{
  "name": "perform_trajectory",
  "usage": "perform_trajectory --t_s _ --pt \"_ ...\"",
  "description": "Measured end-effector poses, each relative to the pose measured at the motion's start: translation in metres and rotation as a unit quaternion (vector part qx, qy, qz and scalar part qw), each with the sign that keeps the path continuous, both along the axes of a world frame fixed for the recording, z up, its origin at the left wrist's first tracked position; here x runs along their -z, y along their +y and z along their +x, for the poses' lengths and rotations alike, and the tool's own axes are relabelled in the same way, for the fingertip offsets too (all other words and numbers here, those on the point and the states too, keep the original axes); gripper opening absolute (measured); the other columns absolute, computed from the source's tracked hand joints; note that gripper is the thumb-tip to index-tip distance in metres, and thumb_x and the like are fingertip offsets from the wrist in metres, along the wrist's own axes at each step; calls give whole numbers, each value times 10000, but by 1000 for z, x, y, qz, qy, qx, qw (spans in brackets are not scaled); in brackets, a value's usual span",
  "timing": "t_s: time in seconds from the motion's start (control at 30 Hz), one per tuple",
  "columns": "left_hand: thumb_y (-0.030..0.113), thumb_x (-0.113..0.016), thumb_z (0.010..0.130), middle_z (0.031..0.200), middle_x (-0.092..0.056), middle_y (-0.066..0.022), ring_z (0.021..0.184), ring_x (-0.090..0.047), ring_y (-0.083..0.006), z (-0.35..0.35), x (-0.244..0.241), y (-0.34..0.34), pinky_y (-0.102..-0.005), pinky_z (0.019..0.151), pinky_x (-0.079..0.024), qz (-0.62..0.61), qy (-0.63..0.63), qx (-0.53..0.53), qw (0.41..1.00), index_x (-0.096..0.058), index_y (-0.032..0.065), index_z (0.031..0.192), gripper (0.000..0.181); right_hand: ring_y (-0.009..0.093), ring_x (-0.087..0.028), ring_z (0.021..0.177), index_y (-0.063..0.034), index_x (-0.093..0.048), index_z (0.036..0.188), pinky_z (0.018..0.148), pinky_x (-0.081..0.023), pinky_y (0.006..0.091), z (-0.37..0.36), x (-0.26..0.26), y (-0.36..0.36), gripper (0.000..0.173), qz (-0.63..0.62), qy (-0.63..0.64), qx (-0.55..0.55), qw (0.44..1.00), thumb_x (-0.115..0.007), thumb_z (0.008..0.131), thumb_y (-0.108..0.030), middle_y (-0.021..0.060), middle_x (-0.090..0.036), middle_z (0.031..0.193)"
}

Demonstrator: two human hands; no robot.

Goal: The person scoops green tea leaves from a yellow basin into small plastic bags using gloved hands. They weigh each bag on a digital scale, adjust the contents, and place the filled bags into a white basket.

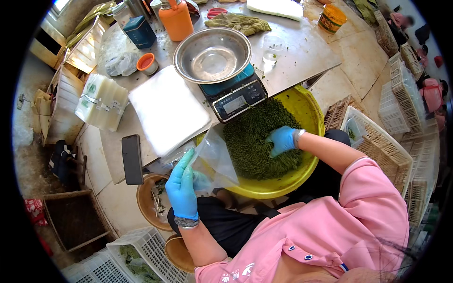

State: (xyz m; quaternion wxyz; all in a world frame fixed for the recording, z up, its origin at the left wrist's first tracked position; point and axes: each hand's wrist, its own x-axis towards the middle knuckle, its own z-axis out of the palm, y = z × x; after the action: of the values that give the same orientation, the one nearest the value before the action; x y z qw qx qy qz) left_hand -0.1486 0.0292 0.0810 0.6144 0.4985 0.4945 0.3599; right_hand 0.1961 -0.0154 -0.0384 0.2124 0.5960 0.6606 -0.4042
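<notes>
My left hand (182, 189), in a blue glove, holds a clear plastic bag (217, 152) beside the yellow tub (316, 113). The bag's mouth spreads over the tub's left part. My right hand (283, 139), also gloved in blue, reaches into a heap of small green plant heads on thin stems (256, 131) in the tub; its fingertips are partly buried, so their grip is hidden. Above the tub, a digital scale (239, 100) stands at the table's edge with a steel bowl (184, 65) on it. A stack of white sheets (168, 108) lies left of the scale.
On the metal table (300, 63) are a smartphone (131, 159), bundled plastic bags (102, 102), an orange jug (176, 21), a blue tin (139, 32) and a clear cup (270, 53). Plastic crates (382, 148) stand at right; a brown basin (145, 203) sits below left. People are at far right.
</notes>
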Motion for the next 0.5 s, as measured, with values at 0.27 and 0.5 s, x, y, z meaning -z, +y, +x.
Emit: perform_trajectory --t_s 0.27,0.5 --pt "62 -507 974 755 -594 33 612 -510 -37 6 -5 -3 -193 594 -437 14 9 8 1000 -619 56 1334 377 359 -481 1328 -27 -408 1473 1088 -400 401 5 35 17 949 107 65 227 966 -737 754 -553 260 -485 1436" --pt "83 -521 973 736 -567 52 590 -473 -28 14 -4 9 -188 564 -429 39 -17 1 999 -640 56 1308 356 353 -430 1373 37 -341 1496 1133 -344 398 -1 57 25 1063 27 370 440 818 -760 738 -579 241 -408 1510"
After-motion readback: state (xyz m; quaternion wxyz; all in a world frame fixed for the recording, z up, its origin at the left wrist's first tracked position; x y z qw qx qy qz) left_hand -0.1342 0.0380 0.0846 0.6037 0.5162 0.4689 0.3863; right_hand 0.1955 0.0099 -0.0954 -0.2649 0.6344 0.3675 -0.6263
